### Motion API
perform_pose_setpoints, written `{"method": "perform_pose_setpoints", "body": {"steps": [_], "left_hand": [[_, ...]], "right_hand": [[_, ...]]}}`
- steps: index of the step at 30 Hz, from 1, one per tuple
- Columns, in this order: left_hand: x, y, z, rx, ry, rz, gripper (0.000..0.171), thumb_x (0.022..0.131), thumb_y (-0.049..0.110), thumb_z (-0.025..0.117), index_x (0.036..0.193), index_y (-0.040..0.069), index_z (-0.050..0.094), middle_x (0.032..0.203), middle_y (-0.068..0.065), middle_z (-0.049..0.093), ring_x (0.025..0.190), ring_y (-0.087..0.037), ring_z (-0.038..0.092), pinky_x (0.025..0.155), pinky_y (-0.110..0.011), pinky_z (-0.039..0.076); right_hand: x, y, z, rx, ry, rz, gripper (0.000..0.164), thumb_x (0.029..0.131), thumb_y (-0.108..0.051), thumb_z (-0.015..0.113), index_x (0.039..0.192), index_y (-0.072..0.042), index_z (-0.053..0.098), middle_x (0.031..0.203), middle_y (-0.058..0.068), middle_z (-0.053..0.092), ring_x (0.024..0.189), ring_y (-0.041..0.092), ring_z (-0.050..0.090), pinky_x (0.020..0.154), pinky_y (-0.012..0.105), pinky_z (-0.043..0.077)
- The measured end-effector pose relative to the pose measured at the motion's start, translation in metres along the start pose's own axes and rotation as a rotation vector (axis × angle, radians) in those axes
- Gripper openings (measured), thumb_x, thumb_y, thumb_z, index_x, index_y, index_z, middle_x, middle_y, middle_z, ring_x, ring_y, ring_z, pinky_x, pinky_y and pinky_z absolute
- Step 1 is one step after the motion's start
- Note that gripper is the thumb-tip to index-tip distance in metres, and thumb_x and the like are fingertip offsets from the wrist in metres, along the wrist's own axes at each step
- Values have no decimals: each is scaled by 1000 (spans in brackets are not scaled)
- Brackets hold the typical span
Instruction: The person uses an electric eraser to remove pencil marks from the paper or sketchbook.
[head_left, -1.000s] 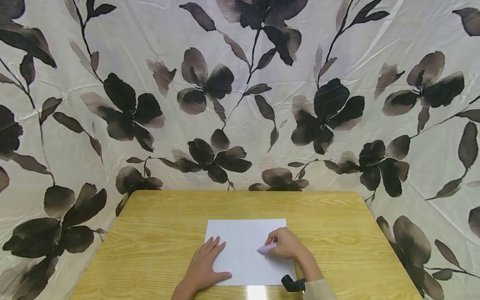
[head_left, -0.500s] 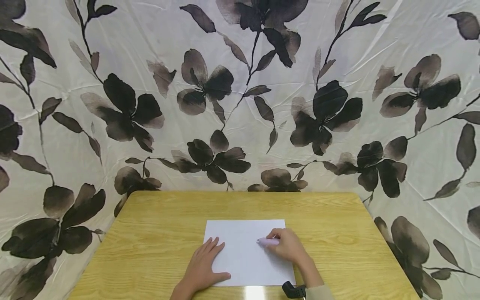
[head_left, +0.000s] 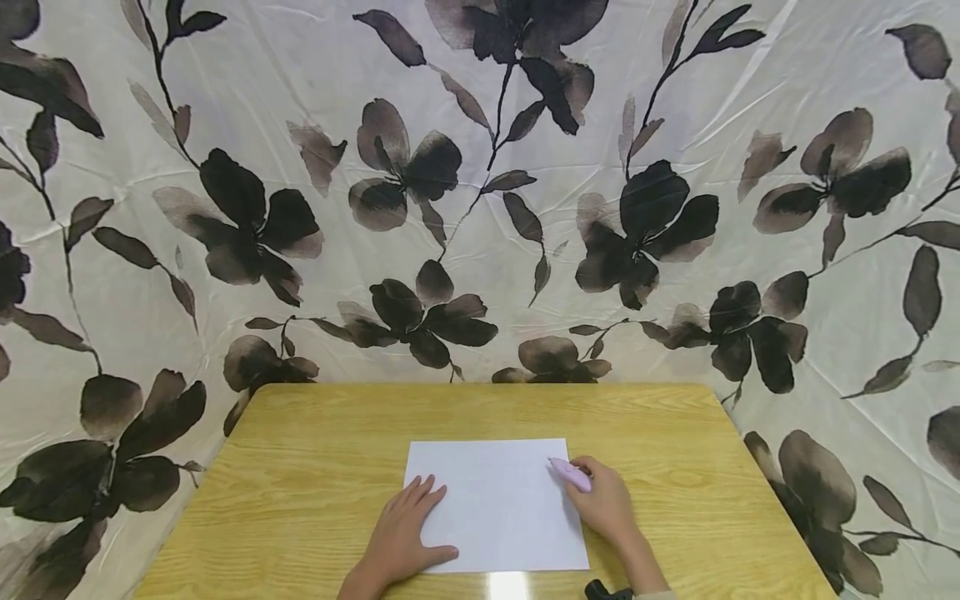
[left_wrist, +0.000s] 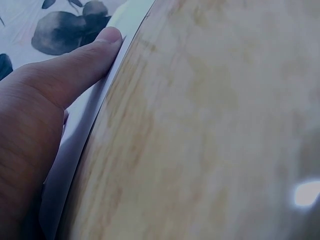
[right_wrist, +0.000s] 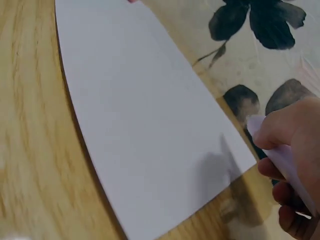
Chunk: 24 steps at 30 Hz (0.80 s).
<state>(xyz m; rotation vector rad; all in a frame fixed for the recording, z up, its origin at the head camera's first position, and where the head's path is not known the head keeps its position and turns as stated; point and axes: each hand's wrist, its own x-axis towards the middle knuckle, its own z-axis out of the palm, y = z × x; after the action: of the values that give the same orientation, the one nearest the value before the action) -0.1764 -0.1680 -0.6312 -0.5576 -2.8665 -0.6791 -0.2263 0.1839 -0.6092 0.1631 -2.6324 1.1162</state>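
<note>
A sheet of white paper (head_left: 495, 504) lies on the wooden table. My left hand (head_left: 400, 529) rests spread over its left side, thumb along the near edge; in the left wrist view the thumb (left_wrist: 82, 67) lies on the paper by that edge. My right hand (head_left: 606, 504) grips a lilac pen-shaped tool (head_left: 570, 474) with a tapered tip, at the paper's upper right edge. The tool points up and left, and appears raised off the sheet. In the right wrist view the fingers curl round the lilac tool (right_wrist: 284, 159), hiding part of it; its exact kind cannot be told.
The wooden table (head_left: 300, 450) extends around the paper on all sides. Behind it and at the sides hangs a white cloth (head_left: 480, 250) with dark flowers. A black strap device (head_left: 606, 590) sits near my right wrist at the bottom edge.
My right hand has moved the lilac tool up from the paper's middle right, then rightward to its edge, and turned its tip upward. My left hand stays in place on the paper.
</note>
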Motion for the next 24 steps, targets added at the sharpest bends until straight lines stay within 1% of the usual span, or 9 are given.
{"method": "perform_pose_setpoints", "body": {"steps": [3,6,12,17,21,24], "left_hand": [[-1,0,1,2,5,4,94,70,77,63,139,14,54,148,-11,43,138,-36,33,105,-59,30],[-1,-1,1,7,7,5,94,70,78,63,140,15,54,148,-10,43,138,-35,33,105,-58,30],[0,-1,1,11,-18,-12,95,70,79,61,141,17,53,149,-8,42,139,-34,31,106,-57,29],[1,0,0,13,-25,-10,95,70,80,60,141,16,53,149,-9,43,139,-34,31,106,-57,29],[1,-1,1,18,-8,-4,95,70,79,62,140,16,53,149,-8,43,139,-33,31,107,-56,29],[0,-2,2,23,6,2,96,69,79,62,140,15,53,148,-9,44,139,-34,32,106,-56,29]], "right_hand": [[-3,7,-2,39,42,35,31,74,-8,76,105,-6,71,87,3,67,73,14,58,65,33,49],[-4,13,-5,60,93,71,31,75,-8,75,105,-5,70,88,5,66,76,17,60,67,34,49],[-5,23,-10,46,184,115,34,77,-8,71,109,1,69,89,11,68,76,23,61,64,37,50],[-4,32,-12,52,220,157,32,77,-7,70,108,1,70,94,14,70,79,26,64,67,41,51],[-5,39,-10,12,263,153,30,76,-6,70,105,0,71,93,14,70,79,27,65,68,43,50],[-5,43,-8,-26,309,120,28,74,-5,72,102,0,73,89,12,70,76,27,65,65,43,50]]}}
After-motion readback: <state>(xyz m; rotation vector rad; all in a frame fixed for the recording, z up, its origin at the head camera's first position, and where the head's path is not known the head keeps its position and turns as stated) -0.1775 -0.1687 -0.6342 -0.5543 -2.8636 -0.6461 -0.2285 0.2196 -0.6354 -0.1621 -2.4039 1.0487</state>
